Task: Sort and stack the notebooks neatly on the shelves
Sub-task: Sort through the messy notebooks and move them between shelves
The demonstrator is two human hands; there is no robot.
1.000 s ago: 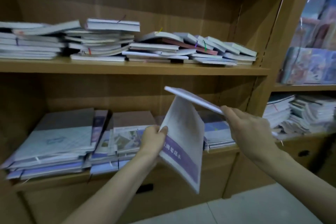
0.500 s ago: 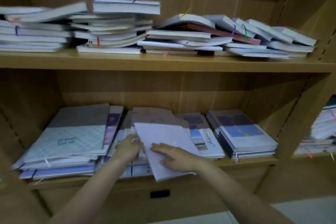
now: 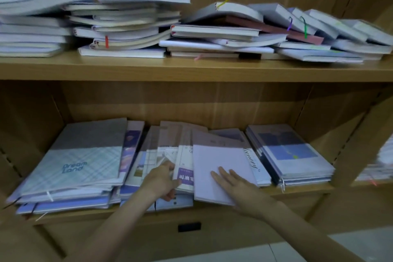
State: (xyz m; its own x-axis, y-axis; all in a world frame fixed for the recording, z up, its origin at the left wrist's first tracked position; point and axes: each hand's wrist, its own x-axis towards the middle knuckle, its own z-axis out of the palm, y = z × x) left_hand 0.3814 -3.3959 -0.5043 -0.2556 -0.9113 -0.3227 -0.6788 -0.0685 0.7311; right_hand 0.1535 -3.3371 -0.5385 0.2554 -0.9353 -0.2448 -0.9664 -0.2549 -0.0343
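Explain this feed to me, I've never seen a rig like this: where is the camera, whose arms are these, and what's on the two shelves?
There is no machine here: the arms belong to a person, and the single camera sits on their head, looking forward and down. The upper shelf holds untidy piles of thick notebooks with coloured ribbon markers. The lower shelf holds flatter stacks of thin notebooks. The right hand lies flat, fingers straight, on a plain lilac notebook on the middle stack. The left hand grips the edge of the notebooks just left of it, among them one with a purple label. Nothing is lifted off the shelf.
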